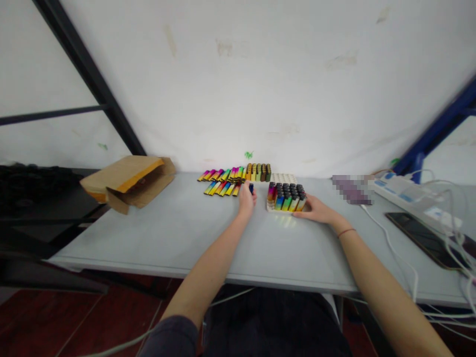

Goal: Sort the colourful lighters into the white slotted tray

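Observation:
My left hand (246,199) is closed around a small piece with a dark blue-black end (251,188), apparently a lighter; the fingers hide most of it. To its right, a white holed tray (273,209) carries rows of upright lighters (286,197) with black tops and multicoloured bodies. My right hand (316,208) grips the tray's right side, with the thumb along the front corner. Just left of my left hand, several shiny coloured lighter-shaped pieces (222,188) lie flat in two rows. Behind it stands a block of upright pieces (258,172) with yellowish to brown ends.
Another white holed tray (283,177) lies by the wall. An open brown cardboard package (126,178) rests at the table's left. On the right are a blurred-out purple item (351,190), a white power strip (412,196), a dark phone (422,238) and loose white cables (394,250).

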The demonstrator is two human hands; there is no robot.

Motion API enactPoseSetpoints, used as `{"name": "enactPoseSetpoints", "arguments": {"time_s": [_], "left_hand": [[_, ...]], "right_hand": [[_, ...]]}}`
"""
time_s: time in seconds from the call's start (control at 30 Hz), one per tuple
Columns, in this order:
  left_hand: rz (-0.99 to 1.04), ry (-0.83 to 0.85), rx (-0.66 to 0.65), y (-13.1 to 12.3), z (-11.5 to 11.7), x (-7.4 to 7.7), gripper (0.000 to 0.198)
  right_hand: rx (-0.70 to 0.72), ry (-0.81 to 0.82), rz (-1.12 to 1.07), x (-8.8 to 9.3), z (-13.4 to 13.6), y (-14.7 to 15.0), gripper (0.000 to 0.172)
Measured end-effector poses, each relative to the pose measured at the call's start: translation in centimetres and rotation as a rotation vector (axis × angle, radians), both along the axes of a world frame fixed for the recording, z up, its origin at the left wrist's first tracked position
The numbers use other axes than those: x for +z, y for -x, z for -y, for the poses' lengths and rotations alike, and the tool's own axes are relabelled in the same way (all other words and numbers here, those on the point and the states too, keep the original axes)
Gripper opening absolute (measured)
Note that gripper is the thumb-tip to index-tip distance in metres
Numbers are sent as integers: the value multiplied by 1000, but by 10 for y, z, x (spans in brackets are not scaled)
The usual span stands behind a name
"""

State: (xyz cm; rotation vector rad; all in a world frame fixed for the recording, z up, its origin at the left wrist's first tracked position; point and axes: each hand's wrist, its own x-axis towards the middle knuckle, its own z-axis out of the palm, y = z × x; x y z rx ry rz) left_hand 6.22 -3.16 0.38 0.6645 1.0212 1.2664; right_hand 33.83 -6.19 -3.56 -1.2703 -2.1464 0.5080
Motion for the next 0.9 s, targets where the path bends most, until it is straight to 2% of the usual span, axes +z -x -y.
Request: {"name": "enactPoseSetpoints", "arguments": {"time_s": [0.07,0.17,0.47,0.6,0.8,0.9], "left_hand": [[-10,16,29,1,2,4,43],[5,43,1,2,3,7,42],[-33,19,-40,3,-1,3,44],[-113,-134,-49,0,-3,-4,37],[-335,-400,-56,-5,-10,-20,18],[-452,-506,-32,-4,-12,-24,21]], "right_hand": [[-3,-1,-3,1,0,0,67],[-3,-2,-3,3,1,0,67],[-1,3,-34,5,4,3,65],[-30,-16,-2,7,4,4,63],[-173,-65,144,1,-5,-4,54],[-226,-75,199,-6,-10,-7,61]]}}
